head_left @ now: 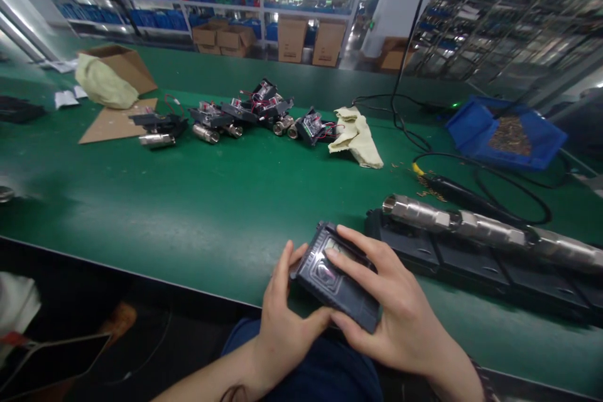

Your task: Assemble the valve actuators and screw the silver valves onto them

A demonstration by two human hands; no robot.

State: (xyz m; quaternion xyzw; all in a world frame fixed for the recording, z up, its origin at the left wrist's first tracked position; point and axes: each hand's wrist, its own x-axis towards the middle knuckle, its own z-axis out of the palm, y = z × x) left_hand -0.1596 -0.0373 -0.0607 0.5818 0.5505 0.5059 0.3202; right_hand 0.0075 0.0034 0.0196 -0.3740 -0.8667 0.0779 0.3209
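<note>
Both hands hold a dark plastic housing (332,279) with a small clear window, at the near edge of the green table (226,201). My left hand (282,320) grips its left end from below, thumb against the side. My right hand (391,308) lies over its top and right side, with the index finger on the window. To the right lies a row of like black housings (471,257) with shiny metal cylinders (471,223) resting on them.
A pile of black assemblies with red wires and metal cylinders (245,116) lies at the far middle beside a yellow cloth (355,135). A blue tray of small brass parts (506,135), a black cabled tool (452,191), and cardboard (115,122) are farther off.
</note>
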